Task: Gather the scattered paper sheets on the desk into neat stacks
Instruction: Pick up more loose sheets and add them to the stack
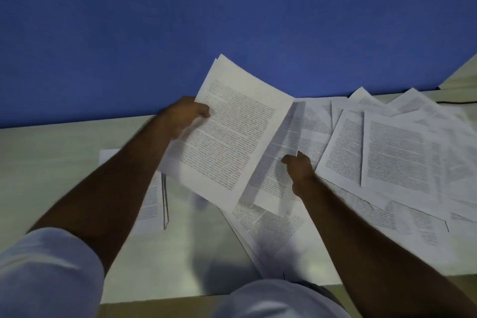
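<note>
So, printed office paper, which means light, floppy and a bit slidey sheet on sheet; nothing fragile except that corners crease if you grab carelessly. Nearest the front edge of the table [160, 276] there's a fan of loose sheets [273, 235] poking toward the person, overlapping at odd angles; I'd square those by pushing on the edges rather than lifting from the middle. Off toward the left side sits a small stack [152, 204] that already looks fairly tidy, partly hidden under the left forearm. Above the middle of the table the left hand [184, 117] grips a held bundle [232, 137] by its left edge, thumb on top, fingers underneath as far as I can tell; the bundle sags and curls at the far corner, which is what thin paper does when it's held from one side. The right hand [299, 171] pinches a single sheet [281, 160] near its lower right edge, tilted up against the bundle. Further back toward the right far corner lies the big scattered spread [397, 152], many pages deep; behind it all is a blue wall [180, 20].
</note>
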